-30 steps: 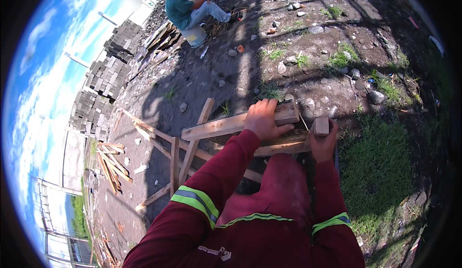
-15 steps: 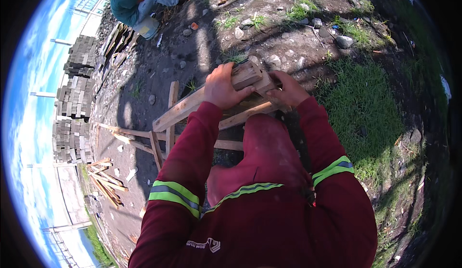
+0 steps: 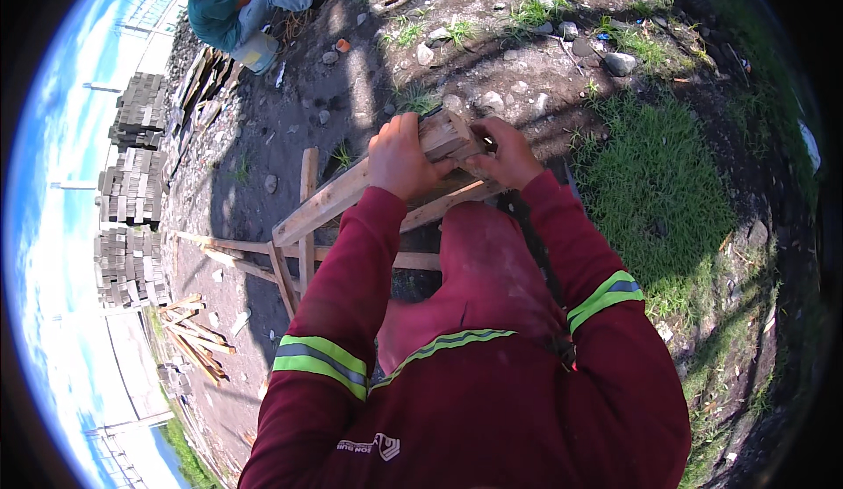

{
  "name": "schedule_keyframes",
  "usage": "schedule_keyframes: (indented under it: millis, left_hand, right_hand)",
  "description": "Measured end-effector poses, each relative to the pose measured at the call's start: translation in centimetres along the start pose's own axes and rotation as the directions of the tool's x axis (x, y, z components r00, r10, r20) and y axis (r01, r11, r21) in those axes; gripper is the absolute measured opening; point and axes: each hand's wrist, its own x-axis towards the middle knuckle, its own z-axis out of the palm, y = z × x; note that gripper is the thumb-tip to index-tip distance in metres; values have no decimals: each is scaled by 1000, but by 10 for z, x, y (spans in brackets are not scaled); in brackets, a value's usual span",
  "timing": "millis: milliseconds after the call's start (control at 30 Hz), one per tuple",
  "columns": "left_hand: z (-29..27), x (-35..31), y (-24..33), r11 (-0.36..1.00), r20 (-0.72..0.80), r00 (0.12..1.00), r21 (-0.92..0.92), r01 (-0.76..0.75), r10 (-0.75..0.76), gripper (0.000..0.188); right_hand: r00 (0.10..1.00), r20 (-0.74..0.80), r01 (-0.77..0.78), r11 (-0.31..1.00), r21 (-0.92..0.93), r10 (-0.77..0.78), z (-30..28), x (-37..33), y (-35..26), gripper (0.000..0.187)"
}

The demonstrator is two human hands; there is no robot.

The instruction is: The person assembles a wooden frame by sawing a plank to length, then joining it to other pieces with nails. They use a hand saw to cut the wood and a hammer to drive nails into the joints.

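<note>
"So, what's changed?"
"Left hand (image 3: 400, 157) grips the long beam (image 3: 323, 204). Just right of that hand, the small block (image 3: 472, 145), apart a second ago, seems against the beam's end, held by the right hand (image 3: 507, 153)."
"Meaning?"
"Both pieces look brought together."

Small white lettering (image 3: 356, 446), only partly legible, ran beside a white logo (image 3: 386, 446) on a maroon shirt (image 3: 492, 419).

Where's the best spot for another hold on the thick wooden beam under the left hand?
Probably the wooden beam's bare stretch just left of the left hand, from above: it is straight, squared and exposed there, whereas the left hand and right hand crowd its other end.
</note>
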Motion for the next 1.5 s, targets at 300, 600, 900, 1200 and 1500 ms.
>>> schedule_keyframes:
  millis: [300, 600, 900, 1200, 1500]
  left_hand:
    - [3, 3, 0, 1000, -51, 999, 2, -2, 2, 63]
    - [5, 0, 2, 999, -63, 998, 48, 21, -18, 62]
    - [2, 0, -3, 998, 12, 1000, 58, 4, -5, 62]
    - [4, -1, -4, 999, -19, 1000, 47, -11, 12, 67]
    - [1, -4, -2, 998, -54, 998, 38, -42, 44, 70]
  right_hand:
    - [997, 75, -18, 999, -35, 20, -9, 12, -4, 52]
    - [801, -261, -411, 812, 415, 538, 3, -43, 49, 52]
    - [225, 324, -231, -273, 934, 919, 87, -59, 152, 62]
    - [263, 213, -57, -205, 977, 941, 106, -54, 198, 56]
    - [155, 246, -9, -247, 969, 957, 106, -51, 179, 63]
